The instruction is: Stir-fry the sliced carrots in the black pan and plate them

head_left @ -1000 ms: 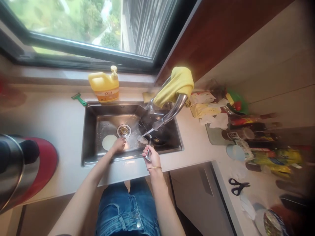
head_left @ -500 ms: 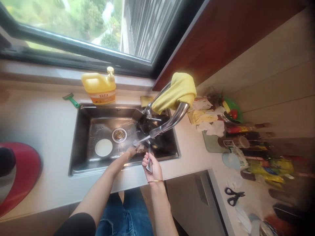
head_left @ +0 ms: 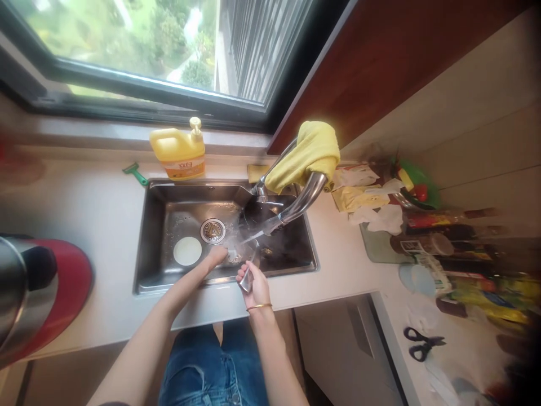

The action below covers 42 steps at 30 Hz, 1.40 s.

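From where I stood, the sink (head_left: pixel 153 225) gave its widest room on the left, where its floor spread around the drain (head_left: pixel 212 231) and a round white dish (head_left: pixel 187 251); on the right, the bent tap (head_left: pixel 305 197) reached low over it, and the front rim passed beneath the left forearm. A broad stretch of white counter (head_left: pixel 110 225) ran between the sink and a red-and-steel appliance (head_left: pixel 74 282). Along the back, a green peeler (head_left: pixel 136 175) lay near a yellow jug (head_left: pixel 180 155), below a window (head_left: pixel 127 45) showing greenery. A yellow cloth (head_left: pixel 308 149) hung over the tap, and scissors (head_left: pixel 429 341) lay off to the right. The right hand (head_left: pixel 257 283) was closed around the handle of a metal utensil (head_left: pixel 245 281) at the front rim, its blurred far end pointing into the sink near the running water. The left hand (head_left: pixel 217 256) was inside the sink, between the dish and the utensil; whether its fingers held anything, I could not tell.
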Each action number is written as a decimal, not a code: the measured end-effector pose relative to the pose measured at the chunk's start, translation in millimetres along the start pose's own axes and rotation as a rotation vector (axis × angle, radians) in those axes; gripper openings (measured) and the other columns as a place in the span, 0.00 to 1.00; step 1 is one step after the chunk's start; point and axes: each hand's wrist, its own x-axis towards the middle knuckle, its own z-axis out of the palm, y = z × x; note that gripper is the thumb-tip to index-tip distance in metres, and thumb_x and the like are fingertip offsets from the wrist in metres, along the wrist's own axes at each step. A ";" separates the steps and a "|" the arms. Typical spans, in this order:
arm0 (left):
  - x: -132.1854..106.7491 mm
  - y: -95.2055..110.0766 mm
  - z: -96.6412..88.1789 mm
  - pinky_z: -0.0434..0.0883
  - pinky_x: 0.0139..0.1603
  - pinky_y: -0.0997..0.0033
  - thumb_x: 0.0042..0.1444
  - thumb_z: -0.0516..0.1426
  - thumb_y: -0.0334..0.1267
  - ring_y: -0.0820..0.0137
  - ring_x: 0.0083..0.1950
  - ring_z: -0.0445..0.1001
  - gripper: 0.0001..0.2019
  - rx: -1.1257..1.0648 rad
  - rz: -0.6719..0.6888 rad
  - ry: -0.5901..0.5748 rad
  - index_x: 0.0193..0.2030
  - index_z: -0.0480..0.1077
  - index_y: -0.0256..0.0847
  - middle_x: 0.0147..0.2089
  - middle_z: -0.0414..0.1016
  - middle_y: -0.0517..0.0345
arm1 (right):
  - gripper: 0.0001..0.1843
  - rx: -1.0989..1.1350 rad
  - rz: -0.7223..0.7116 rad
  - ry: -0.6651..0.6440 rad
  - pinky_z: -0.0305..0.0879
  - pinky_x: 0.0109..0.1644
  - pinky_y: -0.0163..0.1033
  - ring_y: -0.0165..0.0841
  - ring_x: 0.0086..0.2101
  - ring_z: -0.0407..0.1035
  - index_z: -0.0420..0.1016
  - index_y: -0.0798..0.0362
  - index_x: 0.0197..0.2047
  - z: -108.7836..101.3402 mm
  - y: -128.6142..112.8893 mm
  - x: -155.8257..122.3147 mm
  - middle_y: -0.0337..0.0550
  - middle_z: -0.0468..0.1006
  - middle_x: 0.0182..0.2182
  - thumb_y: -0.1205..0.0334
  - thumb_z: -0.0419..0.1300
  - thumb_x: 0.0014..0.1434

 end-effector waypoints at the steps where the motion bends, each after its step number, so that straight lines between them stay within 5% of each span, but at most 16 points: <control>1: -11.0 -6.4 -7.9 0.73 0.50 0.55 0.61 0.57 0.43 0.63 0.51 0.72 0.19 0.019 -0.039 -0.006 0.57 0.66 0.38 0.55 0.69 0.48 | 0.08 -0.004 0.035 0.012 0.64 0.21 0.30 0.26 0.20 0.66 0.67 0.55 0.26 2.5 11.7 2.6 0.35 0.71 0.19 0.67 0.65 0.48; 6: -78.1 -37.0 -53.9 0.69 0.55 0.60 0.62 0.53 0.36 0.57 0.55 0.73 0.14 0.085 -0.169 0.076 0.52 0.73 0.41 0.58 0.72 0.44 | 0.08 -0.038 0.214 0.092 0.70 0.29 0.33 0.28 0.23 0.71 0.64 0.54 0.23 20.0 76.5 23.8 0.35 0.71 0.18 0.72 0.59 0.50; 9: -110.3 -48.1 -80.2 0.68 0.57 0.63 0.63 0.51 0.38 0.57 0.57 0.73 0.17 0.082 -0.225 0.194 0.56 0.73 0.45 0.64 0.68 0.52 | 0.10 -0.082 0.284 0.110 0.65 0.25 0.29 0.26 0.21 0.68 0.63 0.54 0.23 32.9 105.3 39.5 0.33 0.68 0.16 0.75 0.57 0.49; 17: -141.9 -42.1 -118.1 0.67 0.58 0.72 0.60 0.56 0.41 0.64 0.57 0.74 0.15 -0.068 -0.264 0.463 0.52 0.76 0.46 0.61 0.72 0.57 | 0.11 -0.107 0.402 0.131 0.62 0.22 0.32 0.28 0.17 0.62 0.60 0.51 0.24 69.9 132.5 68.8 0.32 0.65 0.15 0.74 0.57 0.48; 21: -143.3 -22.4 -125.6 0.69 0.56 0.70 0.59 0.56 0.41 0.62 0.56 0.75 0.16 -0.073 -0.260 0.480 0.52 0.76 0.43 0.60 0.72 0.54 | 0.09 -0.069 0.373 0.068 0.66 0.26 0.33 0.29 0.21 0.65 0.62 0.52 0.23 78.9 116.9 73.7 0.35 0.66 0.17 0.73 0.55 0.50; 25: -132.8 5.5 -124.1 0.69 0.56 0.67 0.60 0.56 0.40 0.60 0.54 0.76 0.16 -0.056 -0.224 0.447 0.53 0.76 0.45 0.61 0.71 0.54 | 0.07 -0.057 0.305 0.062 0.68 0.33 0.35 0.30 0.27 0.68 0.67 0.53 0.27 61.1 80.7 76.1 0.41 0.71 0.25 0.67 0.53 0.56; 32: -88.0 69.4 -84.4 0.68 0.57 0.67 0.59 0.55 0.37 0.61 0.57 0.74 0.18 -0.156 0.001 0.330 0.55 0.74 0.44 0.62 0.71 0.53 | 0.11 -0.159 -0.009 0.095 0.69 0.41 0.39 0.34 0.40 0.73 0.73 0.48 0.39 11.2 6.2 85.4 0.45 0.78 0.39 0.56 0.53 0.57; 36: -70.8 96.5 -63.3 0.71 0.53 0.67 0.60 0.53 0.37 0.61 0.50 0.77 0.18 -0.162 0.046 0.312 0.56 0.74 0.43 0.63 0.69 0.51 | 0.14 -0.292 -0.200 0.139 0.66 0.47 0.39 0.35 0.46 0.71 0.75 0.50 0.42 -0.5 -22.6 94.7 0.44 0.79 0.43 0.64 0.57 0.51; 42: -61.8 104.4 -57.8 0.70 0.55 0.66 0.61 0.53 0.34 0.59 0.55 0.75 0.18 -0.140 0.070 0.300 0.56 0.74 0.45 0.64 0.68 0.53 | 0.22 -0.814 -0.484 -0.101 0.59 0.57 0.41 0.36 0.46 0.69 0.78 0.51 0.39 -7.6 -48.9 100.7 0.40 0.80 0.42 0.78 0.58 0.40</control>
